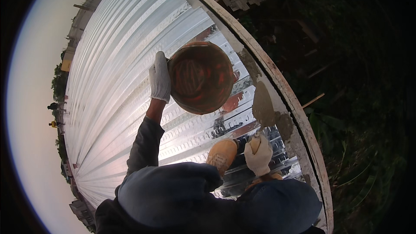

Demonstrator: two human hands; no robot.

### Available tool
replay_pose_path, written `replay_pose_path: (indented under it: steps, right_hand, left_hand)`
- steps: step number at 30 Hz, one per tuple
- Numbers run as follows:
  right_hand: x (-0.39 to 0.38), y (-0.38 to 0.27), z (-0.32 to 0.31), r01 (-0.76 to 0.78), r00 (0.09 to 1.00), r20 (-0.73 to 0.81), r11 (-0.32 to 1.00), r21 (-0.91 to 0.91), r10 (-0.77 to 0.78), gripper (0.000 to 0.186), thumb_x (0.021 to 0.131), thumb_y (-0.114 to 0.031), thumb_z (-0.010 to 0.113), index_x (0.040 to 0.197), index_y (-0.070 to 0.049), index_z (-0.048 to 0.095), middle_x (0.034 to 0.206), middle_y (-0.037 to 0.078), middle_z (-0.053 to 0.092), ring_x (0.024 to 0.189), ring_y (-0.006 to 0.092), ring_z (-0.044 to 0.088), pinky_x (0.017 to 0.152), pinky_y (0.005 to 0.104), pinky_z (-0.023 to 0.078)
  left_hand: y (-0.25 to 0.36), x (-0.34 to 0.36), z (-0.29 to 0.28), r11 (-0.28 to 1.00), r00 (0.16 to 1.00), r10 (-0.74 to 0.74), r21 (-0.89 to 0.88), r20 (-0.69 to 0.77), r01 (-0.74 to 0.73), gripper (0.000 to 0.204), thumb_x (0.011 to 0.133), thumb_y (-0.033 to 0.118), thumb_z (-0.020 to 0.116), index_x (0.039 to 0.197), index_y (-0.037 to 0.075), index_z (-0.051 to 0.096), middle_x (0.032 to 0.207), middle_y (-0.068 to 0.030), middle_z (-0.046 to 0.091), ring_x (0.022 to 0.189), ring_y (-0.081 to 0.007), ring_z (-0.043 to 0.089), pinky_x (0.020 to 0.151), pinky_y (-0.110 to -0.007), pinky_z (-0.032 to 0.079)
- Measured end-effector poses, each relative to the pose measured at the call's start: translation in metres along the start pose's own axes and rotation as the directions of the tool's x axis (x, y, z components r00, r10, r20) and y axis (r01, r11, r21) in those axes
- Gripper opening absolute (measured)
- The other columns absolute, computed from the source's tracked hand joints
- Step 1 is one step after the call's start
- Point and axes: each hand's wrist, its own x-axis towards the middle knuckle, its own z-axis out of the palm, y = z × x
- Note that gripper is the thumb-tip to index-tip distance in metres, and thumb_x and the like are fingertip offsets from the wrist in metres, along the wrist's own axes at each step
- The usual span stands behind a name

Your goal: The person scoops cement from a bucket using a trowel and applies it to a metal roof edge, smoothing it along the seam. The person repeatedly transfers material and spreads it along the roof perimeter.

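Note:
My left hand (160, 78), in a white knitted glove, grips the left side of a round bucket (201, 77). The bucket's mouth faces me, and its dark reddish inside has grey smears. In its own pale glove, my right hand (259, 154) is closed round the wooden handle of a trowel (263, 104). The leaf-shaped blade points away from me, grey with mortar, over the concrete strip at the edge of the metal sheets. Wet mortar (284, 125) lies just right of the blade.
Ribbed metal decking (130, 73) spreads left and ahead. Along the right runs a raised board edge (281, 78), with a drop to dark greenery beyond. My tan boot (222, 155) stands on the decking near my right hand. Two distant people (53, 124) are at the far left.

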Motion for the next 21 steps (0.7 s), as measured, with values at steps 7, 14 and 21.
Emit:
replay_pose_path:
  steps: [7,14,21]
  right_hand:
    - [0.0,-0.004,0.0,-0.001,1.0,-0.022,1.0,0.022,0.002,0.053,0.086,-0.019,0.086,0.129,0.004,0.067,0.101,0.022,0.076,0.091,0.0466,0.074,0.084,0.0539,0.06]
    - [-0.003,0.001,0.003,-0.031,0.999,-0.032,0.999,0.013,0.032,0.053,0.084,-0.023,0.086,0.128,0.002,0.07,0.103,0.02,0.079,0.092,0.0442,0.077,0.085,0.0536,0.061]
    - [-0.003,-0.011,0.013,-0.1,0.995,0.021,0.995,-0.002,0.1,0.054,0.085,-0.02,0.084,0.131,0.003,0.068,0.107,0.021,0.078,0.095,0.0468,0.076,0.088,0.0555,0.06]
  left_hand:
    - [0.019,0.002,0.028,0.994,0.998,0.053,0.092,0.045,-0.057,0.07,0.117,0.057,0.052,0.088,-0.005,0.066,0.077,-0.0043,0.058,0.08,-0.0131,0.051,0.073,-0.039,0.048]
    - [0.038,0.003,0.079,0.889,0.97,0.173,0.399,0.168,-0.227,0.069,0.116,0.059,0.041,0.108,-0.003,0.07,0.097,-0.0354,0.073,0.091,-0.0549,0.071,0.084,-0.058,0.052]
    - [0.032,0.04,0.044,0.873,0.975,0.139,0.445,0.171,-0.202,0.08,0.114,0.066,0.038,0.107,-0.004,0.076,0.108,-0.0387,0.074,0.109,-0.0606,0.069,0.095,-0.06,0.051]
